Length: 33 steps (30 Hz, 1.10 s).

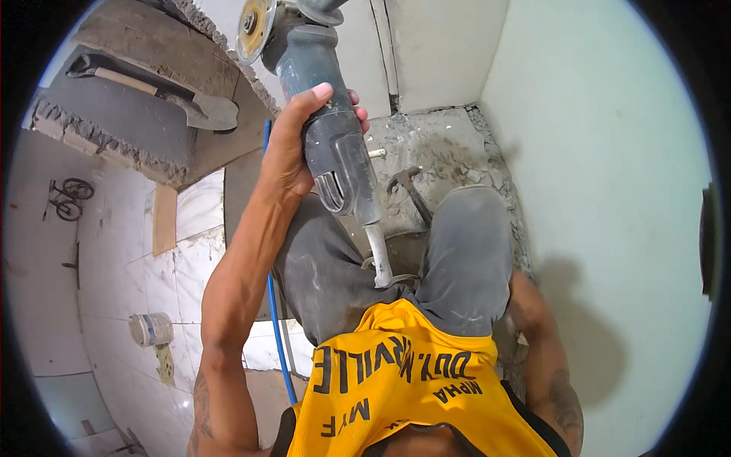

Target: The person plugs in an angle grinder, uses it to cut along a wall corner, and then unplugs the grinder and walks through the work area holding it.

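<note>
yellow shirt (pixel 419 385), dark lettering (pixel 361 367) | left hand (pixel 298 129) grasping angle grinder (pixel 335 156) | right hand hidden, grip: cannot tell

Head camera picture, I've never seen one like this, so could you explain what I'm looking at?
There's no robot here, just a person. A wide fisheye camera worn on the head looks down, so straight edges bend and you see the person's own yellow shirt. The left hand grips a grinder around its body, with the round disc at the top. The right arm reaches down beside the right knee; its hand is hidden. A hammer lies on the rough floor near that knee. Leftward are a blue hose, a bucket and a shovel.
</note>
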### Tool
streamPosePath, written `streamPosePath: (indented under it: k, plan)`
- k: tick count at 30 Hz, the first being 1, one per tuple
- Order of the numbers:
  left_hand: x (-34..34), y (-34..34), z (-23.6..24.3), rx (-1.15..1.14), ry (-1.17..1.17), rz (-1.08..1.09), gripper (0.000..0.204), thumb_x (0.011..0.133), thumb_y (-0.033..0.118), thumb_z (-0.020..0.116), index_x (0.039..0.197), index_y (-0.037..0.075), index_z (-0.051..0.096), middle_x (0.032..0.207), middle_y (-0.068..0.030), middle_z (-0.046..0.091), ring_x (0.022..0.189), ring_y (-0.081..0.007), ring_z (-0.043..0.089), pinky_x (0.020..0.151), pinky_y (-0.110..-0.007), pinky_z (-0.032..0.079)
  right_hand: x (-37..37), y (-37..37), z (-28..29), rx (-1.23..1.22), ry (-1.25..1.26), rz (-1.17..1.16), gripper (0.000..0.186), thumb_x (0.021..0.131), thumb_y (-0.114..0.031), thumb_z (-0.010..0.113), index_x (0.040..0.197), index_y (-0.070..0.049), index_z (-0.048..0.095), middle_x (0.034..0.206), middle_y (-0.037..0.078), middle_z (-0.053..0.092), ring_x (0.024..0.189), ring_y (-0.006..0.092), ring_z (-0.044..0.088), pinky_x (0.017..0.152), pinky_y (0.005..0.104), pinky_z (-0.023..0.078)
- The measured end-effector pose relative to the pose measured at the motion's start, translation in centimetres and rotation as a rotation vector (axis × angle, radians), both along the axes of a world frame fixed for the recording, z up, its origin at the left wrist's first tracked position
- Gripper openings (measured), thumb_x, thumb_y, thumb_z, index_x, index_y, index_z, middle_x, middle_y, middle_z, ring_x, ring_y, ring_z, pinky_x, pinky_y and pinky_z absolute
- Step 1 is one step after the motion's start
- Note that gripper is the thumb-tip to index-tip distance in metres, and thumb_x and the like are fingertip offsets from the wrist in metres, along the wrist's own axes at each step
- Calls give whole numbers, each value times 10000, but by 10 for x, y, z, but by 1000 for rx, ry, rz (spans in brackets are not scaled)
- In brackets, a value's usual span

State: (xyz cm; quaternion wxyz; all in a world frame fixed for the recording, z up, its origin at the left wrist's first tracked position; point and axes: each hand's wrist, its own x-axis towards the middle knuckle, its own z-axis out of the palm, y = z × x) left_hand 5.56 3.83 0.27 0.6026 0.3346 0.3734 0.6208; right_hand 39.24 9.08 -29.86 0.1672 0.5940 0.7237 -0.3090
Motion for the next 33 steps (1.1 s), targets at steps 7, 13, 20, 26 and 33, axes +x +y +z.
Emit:
streamPosePath:
  k: [7, 13, 20, 26, 33]
  plan:
    - [22, 11, 17, 71, 146, -189, 469, 855, 362, 673, 1093, -34, 597, 925, -121, 662, 811, -184, 654, 745, -333, 548, -65, 67, 239, -141, 1048, -35, 644, 947, -613, 500, 1191, -25, 592, 1069, 142, 642, 989, 234, 644, 790, 376, 565]
    - [43, 48, 61, 328, 372, -149, 494, 859, 438, 666, 1052, -10, 588, 882, -82, 625, 750, -144, 640, 644, -269, 545, -145, 15, 344, -189, 1685, 22, 775, 920, -706, 422, 1307, -36, 456, 1121, 173, 613, 959, 261, 679, 757, 430, 609]
    - [26, 100, 89, 442, 741, -159, 508, 917, 477, 572, 954, -28, 621, 722, -38, 572, 588, -118, 569, 468, -280, 453, -150, 57, 357, 11, 1701, 51, 803, 879, -713, 477, 1256, -4, 492, 1024, 149, 638, 883, 255, 701, 697, 424, 636]
    - [-13, 147, 28, 562, 719, -123, 575, 990, 539, 485, 961, -10, 651, 816, -31, 593, 769, -117, 556, 673, -278, 460, -178, 77, 332, 408, 1473, -45, 573, 863, -495, 709, 1003, 57, 646, 829, 103, 681, 771, 150, 649, 612, 279, 513]
    - [50, 112, -101, 160, 581, 276, 694, 1002, 597, 393, 1282, -24, 522, 1222, -135, 588, 1174, -208, 511, 1008, -330, 388, -206, 92, 211, 706, 1271, -419, 570, 882, -488, 661, 948, 78, 639, 886, 143, 663, 821, 222, 602, 760, 371, 491]
